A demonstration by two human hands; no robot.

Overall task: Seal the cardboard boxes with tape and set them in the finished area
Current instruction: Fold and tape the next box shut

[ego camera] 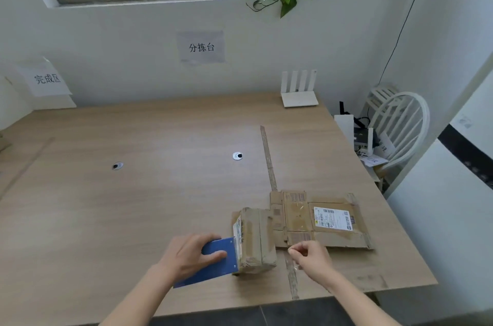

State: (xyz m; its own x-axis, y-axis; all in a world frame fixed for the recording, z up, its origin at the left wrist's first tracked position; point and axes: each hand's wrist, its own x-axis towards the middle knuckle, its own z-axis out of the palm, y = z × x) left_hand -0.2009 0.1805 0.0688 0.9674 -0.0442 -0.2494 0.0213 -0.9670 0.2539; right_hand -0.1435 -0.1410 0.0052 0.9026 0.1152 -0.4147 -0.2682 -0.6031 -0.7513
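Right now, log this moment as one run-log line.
left hand: grips blue tape dispenser against small box | right hand: pinching tape end | flattened cardboard: behind

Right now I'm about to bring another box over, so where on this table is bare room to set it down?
The widest bare patch of the table lies left of the small box, around the two cable holes. More lies behind them, left of the router. The near right corner is crowded: the flattened carton, a tape strip and both hands.
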